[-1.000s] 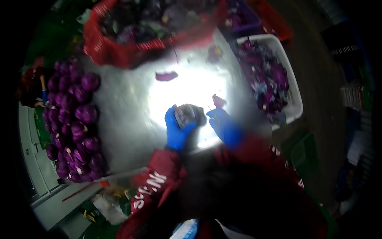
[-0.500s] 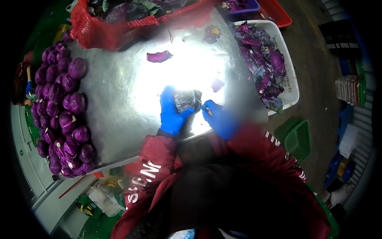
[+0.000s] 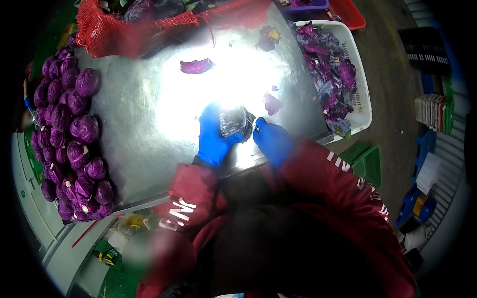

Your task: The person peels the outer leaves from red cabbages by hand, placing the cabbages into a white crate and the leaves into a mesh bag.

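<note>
Near the front edge of the metal table (image 3: 144, 134), my blue-gloved left hand (image 3: 212, 135) is wrapped round the left side of a dark, glare-washed red cabbage (image 3: 232, 123). My right hand (image 3: 272, 141), also gloved in blue, is closed on a small knife (image 3: 252, 123). Its thin blade meets the cabbage's right side, while most of the handle is hidden in my fist. A purple leaf piece (image 3: 272, 104) lies just beyond my right hand. Another curled leaf (image 3: 197, 66) rests farther back.
Purple cabbages (image 3: 79, 126) are piled along the table's left side. A red mesh sack (image 3: 134, 35) of cabbages lies at the back. To the right stands a white crate (image 3: 361, 84) full of trimmed leaves, with a green crate (image 3: 370, 166) on the floor below.
The knife and my right hand have shifted slightly, still at the cabbage's right side. A small dark scrap now shows by the leaf piece. The whole view has shifted a little.
</note>
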The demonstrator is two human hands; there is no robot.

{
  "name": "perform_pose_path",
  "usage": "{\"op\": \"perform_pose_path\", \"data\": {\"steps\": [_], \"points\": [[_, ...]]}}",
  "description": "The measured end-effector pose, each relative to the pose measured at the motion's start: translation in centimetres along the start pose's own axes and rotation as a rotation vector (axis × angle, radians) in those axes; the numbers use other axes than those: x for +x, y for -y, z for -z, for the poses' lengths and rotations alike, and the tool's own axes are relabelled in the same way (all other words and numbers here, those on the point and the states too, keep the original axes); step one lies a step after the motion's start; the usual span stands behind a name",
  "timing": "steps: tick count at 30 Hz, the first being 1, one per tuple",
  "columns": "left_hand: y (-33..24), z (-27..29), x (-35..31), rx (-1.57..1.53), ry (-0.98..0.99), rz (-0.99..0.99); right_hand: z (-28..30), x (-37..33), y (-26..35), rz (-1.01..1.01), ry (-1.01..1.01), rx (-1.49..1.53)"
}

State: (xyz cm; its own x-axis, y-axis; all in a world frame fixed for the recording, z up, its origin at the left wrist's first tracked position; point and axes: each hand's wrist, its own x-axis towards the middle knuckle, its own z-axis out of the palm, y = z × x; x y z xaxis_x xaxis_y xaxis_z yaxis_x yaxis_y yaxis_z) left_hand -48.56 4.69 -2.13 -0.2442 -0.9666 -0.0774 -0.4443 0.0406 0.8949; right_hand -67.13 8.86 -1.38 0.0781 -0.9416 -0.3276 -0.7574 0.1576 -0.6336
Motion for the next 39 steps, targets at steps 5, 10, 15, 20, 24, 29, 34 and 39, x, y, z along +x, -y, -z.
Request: {"op": "perform_pose_path", "data": {"steps": [5,10,15,20,24,29,34,39], "points": [[-0.3,0.7,0.6,0.056,0.070,-0.020,-0.3,0.4,-0.5,-0.017,0.042,-0.004],[-0.4,0.5,1.5,0.047,0.005,-0.062,-1.7,2.2,-1.3,0.012,-0.006,0.033],[-0.3,0.3,-0.5,-0.101,0.072,-0.025,-0.5,-1.0,1.4,-0.135,-0.007,0.318],[-1.6,-0.9,-2.4,0.359,0.000,-0.278,1.4,-2.5,1.3,-0.085,0.067,0.142],[-1.7,-0.5,-3.1,0.298,-0.013,-0.187,-1.2,-2.1,0.1,0.089,-0.118,0.144],[-3.4,-0.6,-1.4,0.115,-0.017,-0.026,-7.8,4.4,-5.3,0.063,0.038,0.954],[-1.0,-0.9,-2.2,0.175,-0.074,-0.180,-11.1,4.2,-9.0,-0.017,0.221,1.255],[0.3,0.1,-2.3,0.230,-0.114,-0.204,-3.9,1.1,-2.9,-0.118,0.447,0.046]]}}
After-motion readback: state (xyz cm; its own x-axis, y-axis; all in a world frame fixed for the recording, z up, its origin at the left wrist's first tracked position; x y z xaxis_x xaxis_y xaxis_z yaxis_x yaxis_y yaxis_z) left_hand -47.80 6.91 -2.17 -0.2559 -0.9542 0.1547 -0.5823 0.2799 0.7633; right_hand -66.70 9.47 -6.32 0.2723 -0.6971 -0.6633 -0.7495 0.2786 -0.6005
